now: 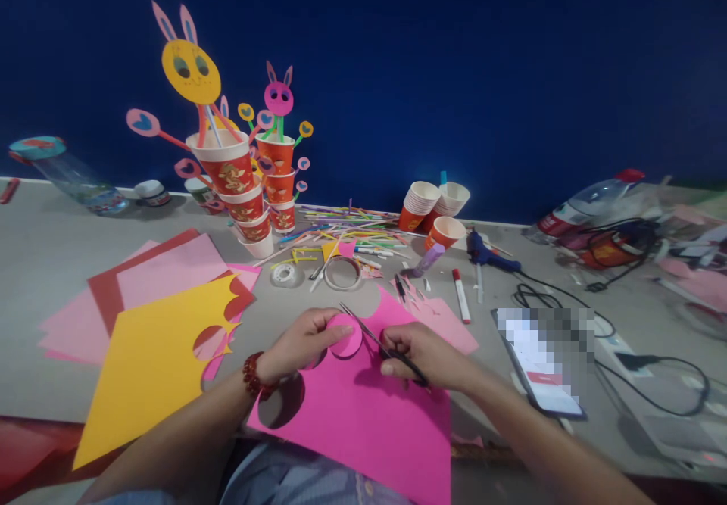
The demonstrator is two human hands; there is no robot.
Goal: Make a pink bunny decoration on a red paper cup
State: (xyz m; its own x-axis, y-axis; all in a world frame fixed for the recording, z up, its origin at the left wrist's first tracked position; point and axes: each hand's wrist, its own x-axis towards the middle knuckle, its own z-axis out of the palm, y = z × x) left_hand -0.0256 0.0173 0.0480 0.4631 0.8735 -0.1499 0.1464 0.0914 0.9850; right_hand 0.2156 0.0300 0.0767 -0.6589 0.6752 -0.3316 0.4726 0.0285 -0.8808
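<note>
My left hand (310, 344), with a beaded bracelet at the wrist, pinches a small bright pink paper circle (346, 342) between thumb and fingers. My right hand (417, 353) is closed around the dark handles of scissors (368, 330). Their blades point up and left and lie close beside the circle's right edge; whether they touch it I cannot tell. Below both hands, a bright pink paper sheet (375, 429) hangs over the table's front edge, with a round hole at its left and a curved cut at its top.
Yellow paper (148, 361) with scalloped cuts lies left. Decorated cup figures (227, 172) stand behind, near straws (352, 225) and a tape roll (341, 273). To the right are a red-capped marker (461, 297), a glue gun (491, 254), a phone (539, 369) and cables.
</note>
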